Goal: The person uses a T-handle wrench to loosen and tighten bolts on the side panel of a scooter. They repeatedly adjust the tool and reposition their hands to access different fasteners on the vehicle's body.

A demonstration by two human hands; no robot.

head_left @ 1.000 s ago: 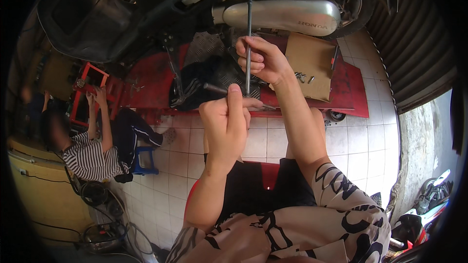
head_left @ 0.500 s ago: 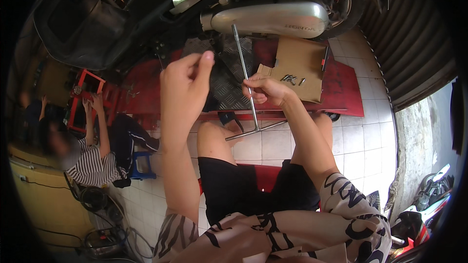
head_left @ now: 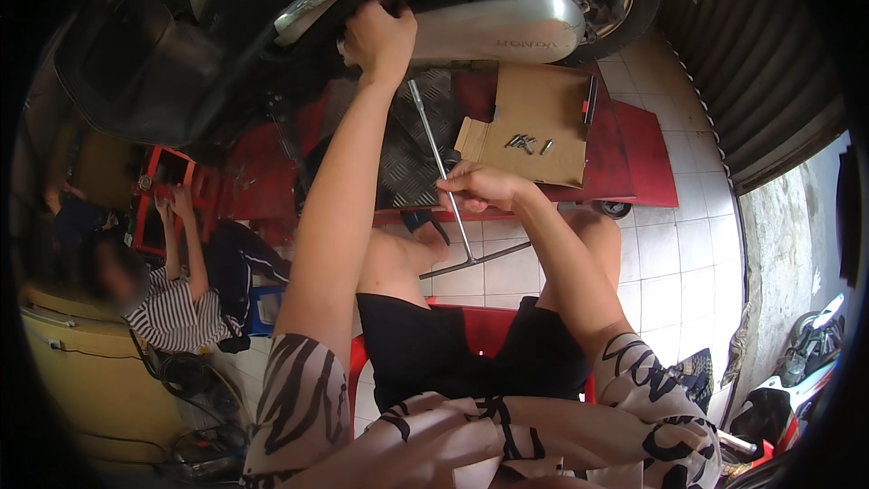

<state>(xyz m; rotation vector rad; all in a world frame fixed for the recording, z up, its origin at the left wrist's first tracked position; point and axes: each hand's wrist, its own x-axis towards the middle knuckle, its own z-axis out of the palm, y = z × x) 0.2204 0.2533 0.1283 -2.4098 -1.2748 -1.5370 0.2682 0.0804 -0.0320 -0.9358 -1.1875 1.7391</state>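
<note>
My left hand (head_left: 378, 41) is raised to the dark underside of the scooter (head_left: 172, 63), beside its chrome trim piece (head_left: 308, 9) and the silver side cover (head_left: 493, 23). Its fingers are curled, and what they grip is hidden. My right hand (head_left: 480, 184) grips the long shaft of a steel T-handle wrench (head_left: 416, 104), which slants with its crossbar low over my legs and its far end below the scooter. An open cardboard box (head_left: 534, 100) with several small metal pieces (head_left: 523, 143) lies to the right of the wrench.
A red metal platform (head_left: 647, 163) with dark treadplate is under the scooter. A co-worker (head_left: 176, 303) in striped shirt sits at the left by a red frame, near hoses and cables. A corrugated shutter (head_left: 742, 91) and motorbike parts (head_left: 801, 353) are at the right.
My left hand has left the wrench and risen forward to the scooter's body. My right hand has moved lower with the wrench, whose top now sits lower and leans left.
</note>
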